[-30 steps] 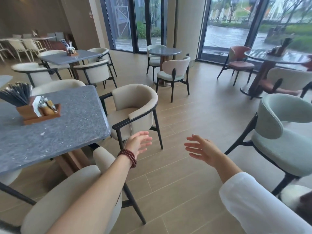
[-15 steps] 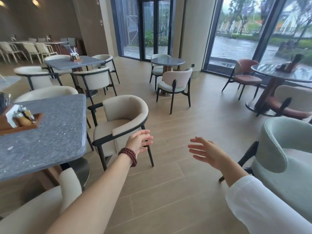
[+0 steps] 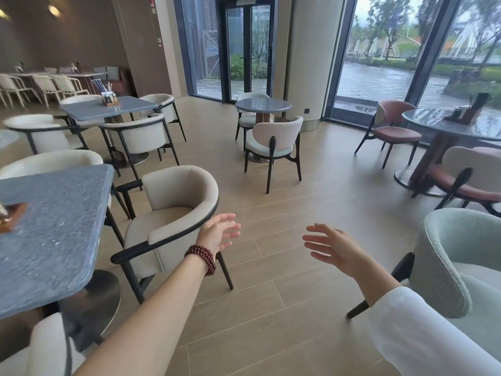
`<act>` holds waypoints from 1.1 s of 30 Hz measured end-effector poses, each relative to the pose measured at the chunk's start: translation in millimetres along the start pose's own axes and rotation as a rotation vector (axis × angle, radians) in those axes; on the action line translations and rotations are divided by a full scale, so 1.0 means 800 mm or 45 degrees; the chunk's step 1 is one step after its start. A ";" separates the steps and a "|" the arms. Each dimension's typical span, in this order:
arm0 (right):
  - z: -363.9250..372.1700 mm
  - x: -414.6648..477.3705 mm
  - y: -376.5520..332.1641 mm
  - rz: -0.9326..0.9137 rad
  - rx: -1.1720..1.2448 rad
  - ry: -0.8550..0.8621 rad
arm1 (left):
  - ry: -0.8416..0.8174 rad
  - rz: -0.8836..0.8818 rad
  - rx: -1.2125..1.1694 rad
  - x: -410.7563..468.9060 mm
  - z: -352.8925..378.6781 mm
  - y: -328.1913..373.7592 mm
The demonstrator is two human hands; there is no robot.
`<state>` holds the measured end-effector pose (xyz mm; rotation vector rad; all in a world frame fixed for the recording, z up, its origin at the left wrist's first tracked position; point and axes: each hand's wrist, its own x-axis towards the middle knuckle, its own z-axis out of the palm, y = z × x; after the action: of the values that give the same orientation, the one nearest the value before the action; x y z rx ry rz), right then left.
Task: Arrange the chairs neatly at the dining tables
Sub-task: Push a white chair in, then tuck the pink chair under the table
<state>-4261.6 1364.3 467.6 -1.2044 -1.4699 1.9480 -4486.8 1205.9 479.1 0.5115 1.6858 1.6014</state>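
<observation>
View has swung right of the grey table (image 3: pixel 54 226) — left hand (image 3: pixel 217 234) and right hand (image 3: pixel 329 244), fingers spread and empty, now near the cream armchair (image 3: pixel 173 213), likely next.

Dark red bead bracelet (image 3: pixel 202 257) on left wrist; white right sleeve (image 3: pixel 423 335)

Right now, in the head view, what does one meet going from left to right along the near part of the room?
Grey table → beige armchair → left hand → right hand → pale green chair.
</observation>
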 end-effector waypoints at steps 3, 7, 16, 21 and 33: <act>0.001 0.039 -0.011 0.001 0.015 -0.017 | 0.000 0.003 0.017 0.040 0.008 0.005; -0.003 0.105 -0.034 -0.019 0.026 -0.013 | -0.002 0.025 0.014 0.112 0.023 0.020; -0.010 0.248 -0.117 -0.049 0.025 0.013 | -0.056 0.061 0.014 0.270 0.062 0.078; -0.019 0.310 -0.144 -0.054 0.047 0.041 | -0.091 0.053 0.024 0.341 0.089 0.094; -0.083 0.465 -0.212 -0.048 0.024 0.059 | -0.086 0.035 0.053 0.499 0.170 0.118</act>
<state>-4435.0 1740.9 475.9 -1.1968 -1.4373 1.8923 -4662.8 1600.5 483.1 0.6055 1.6712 1.5545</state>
